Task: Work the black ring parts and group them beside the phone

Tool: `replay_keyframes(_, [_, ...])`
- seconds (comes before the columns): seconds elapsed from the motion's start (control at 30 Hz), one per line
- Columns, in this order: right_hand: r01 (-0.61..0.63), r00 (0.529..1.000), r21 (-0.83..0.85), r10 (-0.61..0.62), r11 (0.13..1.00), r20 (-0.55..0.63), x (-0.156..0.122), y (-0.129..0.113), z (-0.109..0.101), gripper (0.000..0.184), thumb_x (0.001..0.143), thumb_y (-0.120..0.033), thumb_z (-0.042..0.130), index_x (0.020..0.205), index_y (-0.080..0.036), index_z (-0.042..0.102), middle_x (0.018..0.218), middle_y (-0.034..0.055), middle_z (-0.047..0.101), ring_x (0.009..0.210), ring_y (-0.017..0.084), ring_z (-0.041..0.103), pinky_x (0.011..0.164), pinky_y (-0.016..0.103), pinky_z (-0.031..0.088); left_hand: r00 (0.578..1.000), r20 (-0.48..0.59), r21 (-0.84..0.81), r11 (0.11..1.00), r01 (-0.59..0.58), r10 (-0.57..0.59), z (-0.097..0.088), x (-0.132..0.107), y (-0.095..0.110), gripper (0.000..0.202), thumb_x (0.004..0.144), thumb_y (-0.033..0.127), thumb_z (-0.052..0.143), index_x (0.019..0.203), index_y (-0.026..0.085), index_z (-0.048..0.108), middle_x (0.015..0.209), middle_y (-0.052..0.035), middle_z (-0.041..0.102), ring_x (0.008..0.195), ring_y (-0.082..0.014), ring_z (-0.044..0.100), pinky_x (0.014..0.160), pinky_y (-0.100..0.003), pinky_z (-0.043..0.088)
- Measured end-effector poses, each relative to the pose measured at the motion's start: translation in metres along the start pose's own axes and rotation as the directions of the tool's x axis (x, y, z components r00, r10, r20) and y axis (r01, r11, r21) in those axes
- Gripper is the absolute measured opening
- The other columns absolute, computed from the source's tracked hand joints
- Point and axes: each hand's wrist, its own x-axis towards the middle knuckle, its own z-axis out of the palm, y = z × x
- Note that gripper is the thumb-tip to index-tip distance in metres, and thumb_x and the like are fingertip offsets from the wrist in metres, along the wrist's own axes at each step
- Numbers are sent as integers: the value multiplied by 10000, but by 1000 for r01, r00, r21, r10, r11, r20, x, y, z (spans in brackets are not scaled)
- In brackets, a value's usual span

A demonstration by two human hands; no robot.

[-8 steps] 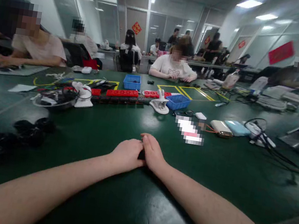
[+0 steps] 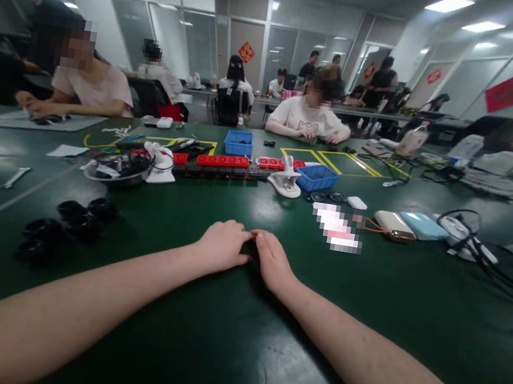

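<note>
Left hand (image 2: pixel 225 244) and right hand (image 2: pixel 273 261) curled together, can't tell if they're gripping anything. Black parts (image 2: pixel 83 226) sit off left.

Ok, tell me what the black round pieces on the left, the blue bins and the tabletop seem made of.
Black round pieces: probably glossy plastic, judging by their small highlights, though coated metal is possible.
Blue bins: likely moulded plastic, given the even colour and thin walls.
Tabletop: smooth, dark green, softly reflecting light; perhaps laminate or a rubbery mat.
</note>
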Motion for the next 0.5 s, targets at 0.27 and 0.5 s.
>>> replay_keyframes(0.27, [5, 1000, 16, -6, 1000, 10, 0, 1, -2, 233, 904, -314, 440, 989, -141, 570, 1016, 60, 584, 975, 178, 545, 876, 409, 418, 914, 166, 85, 929, 360, -369, -5, 13, -99, 251, 890, 271, 520, 1106, 145, 520, 1100, -77, 549, 927, -203, 574, 773, -389, 491])
replay_keyframes(0.5, [1, 999, 45, -2, 999, 32, 0, 1, -2, 274, 913, -352, 409, 963, -141, 577, 977, 56, 593, 946, 170, 552, 866, 399, 417, 838, -3, -78, 835, 544, -546, -35, -36, -204, 287, 829, 310, 594, 1051, 135, 548, 1044, -66, 579, 946, -221, 565, 810, -392, 457])
